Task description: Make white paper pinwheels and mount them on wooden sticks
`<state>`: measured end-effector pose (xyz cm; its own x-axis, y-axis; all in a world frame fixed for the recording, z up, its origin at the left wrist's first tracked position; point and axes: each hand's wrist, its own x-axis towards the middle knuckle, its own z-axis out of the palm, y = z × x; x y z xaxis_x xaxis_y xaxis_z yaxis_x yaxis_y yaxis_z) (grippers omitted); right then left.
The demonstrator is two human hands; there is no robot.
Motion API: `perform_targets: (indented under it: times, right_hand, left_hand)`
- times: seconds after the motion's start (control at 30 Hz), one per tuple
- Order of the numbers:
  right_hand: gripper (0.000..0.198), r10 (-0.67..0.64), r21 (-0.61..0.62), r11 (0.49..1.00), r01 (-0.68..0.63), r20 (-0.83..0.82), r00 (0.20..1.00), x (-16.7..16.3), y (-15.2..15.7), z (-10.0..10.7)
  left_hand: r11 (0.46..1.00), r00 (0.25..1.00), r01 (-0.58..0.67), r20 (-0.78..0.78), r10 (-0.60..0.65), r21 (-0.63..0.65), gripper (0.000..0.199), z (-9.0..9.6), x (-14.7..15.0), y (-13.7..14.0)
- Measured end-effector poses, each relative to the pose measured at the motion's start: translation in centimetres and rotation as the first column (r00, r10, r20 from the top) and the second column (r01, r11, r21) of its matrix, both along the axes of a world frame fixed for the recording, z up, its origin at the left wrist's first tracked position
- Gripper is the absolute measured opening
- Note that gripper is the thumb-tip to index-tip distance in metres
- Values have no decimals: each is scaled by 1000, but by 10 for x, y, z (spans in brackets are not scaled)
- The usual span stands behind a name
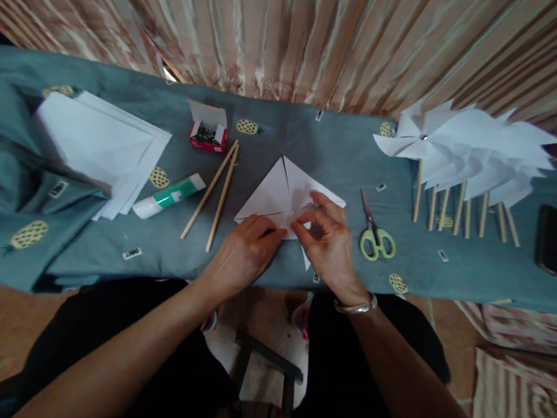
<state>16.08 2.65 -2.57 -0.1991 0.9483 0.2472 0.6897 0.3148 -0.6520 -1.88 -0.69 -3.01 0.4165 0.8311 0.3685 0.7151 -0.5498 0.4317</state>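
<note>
A white paper square (265, 191) with slits cut in from its corners lies in front of me at the middle of the table. My left hand (246, 249) has its fingers curled on the near edge, thumb and forefinger closed on the paper. With thumb and forefinger pinched, my right hand (328, 238) holds part of the same sheet close to its centre; the bit between the fingertips is partly hidden. A narrow paper point sticks out below the right hand. Green-handled scissors (376, 237) lie just right of it, and two wooden sticks (221, 206) rest left of the sheet.
Left are stacked white paper sheets (109, 143), a green-and-white glue tube (169, 196) and an open red box (208, 135) of small dark metal pieces. Several white paper pinwheels (471, 144) on sticks overlap at right, near a black phone (555, 242). A striped curtain (288, 36) hangs behind.
</note>
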Motion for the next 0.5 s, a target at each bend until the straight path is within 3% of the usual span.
perform_targets:
  times: [0.33, 0.5]
  right_hand:
    - [18, 74, 106, 991, -85, 105, 992, -1, -4, -1]
    - [25, 133, 42, 989, -140, 139, 981, -3, -6, 2]
  left_hand:
    - [1000, 1000, 7, -6, -7, 1, 21, 3, 1, 0]
    - [1000, 1000, -3, -13, 3, -8, 22, 3, 1, 0]
